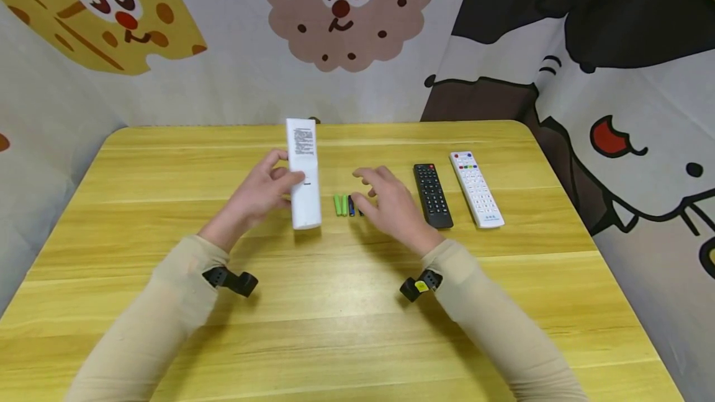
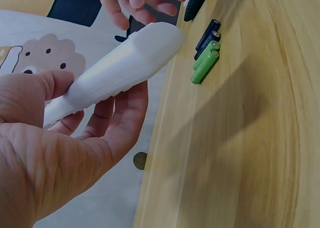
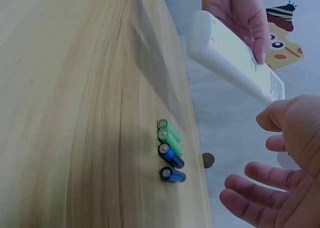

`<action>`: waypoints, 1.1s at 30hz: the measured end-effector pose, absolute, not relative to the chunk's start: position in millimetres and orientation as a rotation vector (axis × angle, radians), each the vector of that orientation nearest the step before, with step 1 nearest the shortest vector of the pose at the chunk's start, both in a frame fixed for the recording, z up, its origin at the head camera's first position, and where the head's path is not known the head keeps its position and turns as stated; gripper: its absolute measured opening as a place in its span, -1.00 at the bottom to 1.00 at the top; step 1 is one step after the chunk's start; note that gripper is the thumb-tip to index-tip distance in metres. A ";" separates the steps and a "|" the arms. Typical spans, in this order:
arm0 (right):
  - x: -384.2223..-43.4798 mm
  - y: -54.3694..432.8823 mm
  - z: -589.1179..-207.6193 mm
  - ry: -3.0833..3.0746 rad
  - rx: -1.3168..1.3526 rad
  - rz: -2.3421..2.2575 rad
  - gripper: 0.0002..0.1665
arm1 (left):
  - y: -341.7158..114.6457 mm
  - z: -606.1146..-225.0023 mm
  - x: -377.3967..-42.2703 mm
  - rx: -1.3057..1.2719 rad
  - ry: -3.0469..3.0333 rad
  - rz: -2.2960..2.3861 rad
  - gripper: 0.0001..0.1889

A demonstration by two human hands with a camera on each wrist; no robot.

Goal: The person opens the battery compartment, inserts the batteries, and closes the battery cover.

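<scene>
My left hand [image 1: 258, 190] grips a white remote control [image 1: 305, 206] above the table, thumb on its back and fingers round the other side. The back faces the head camera and bears a printed label near its top end. My right hand [image 1: 395, 208] hovers to its right with fingers loosely bent, holding nothing. Between the remote and that hand, two green batteries [image 1: 341, 205] and two dark blue batteries [image 3: 172, 157] lie side by side on the table. In the head view the right hand partly hides the blue ones.
On the right of the wooden table [image 1: 335, 327] lie a black remote control [image 1: 432, 196] and a second white remote control [image 1: 477, 190], buttons up. A cartoon-printed cloth [image 1: 223, 92] hangs behind the table. Each wrist carries a small black camera [image 1: 231, 280] on a strap.
</scene>
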State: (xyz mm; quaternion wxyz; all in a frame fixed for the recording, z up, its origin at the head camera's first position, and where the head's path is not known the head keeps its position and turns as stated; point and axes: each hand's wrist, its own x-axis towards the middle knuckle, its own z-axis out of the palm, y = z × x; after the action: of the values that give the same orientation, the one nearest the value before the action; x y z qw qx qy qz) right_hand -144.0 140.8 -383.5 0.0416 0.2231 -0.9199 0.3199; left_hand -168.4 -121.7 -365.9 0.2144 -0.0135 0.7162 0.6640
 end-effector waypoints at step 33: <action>-138.8 104.0 -384.3 -2.739 0.933 1.353 -0.39 | -111.0 -369.2 -168.2 0.018 1.975 1.850 -0.63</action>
State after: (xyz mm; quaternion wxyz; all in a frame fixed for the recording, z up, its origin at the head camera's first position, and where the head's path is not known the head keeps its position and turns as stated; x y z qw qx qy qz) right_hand -138.8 104.0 -384.3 -0.0265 0.2919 -0.8572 0.4235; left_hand -168.2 -111.0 -369.2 0.2160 0.0065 0.7126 0.6675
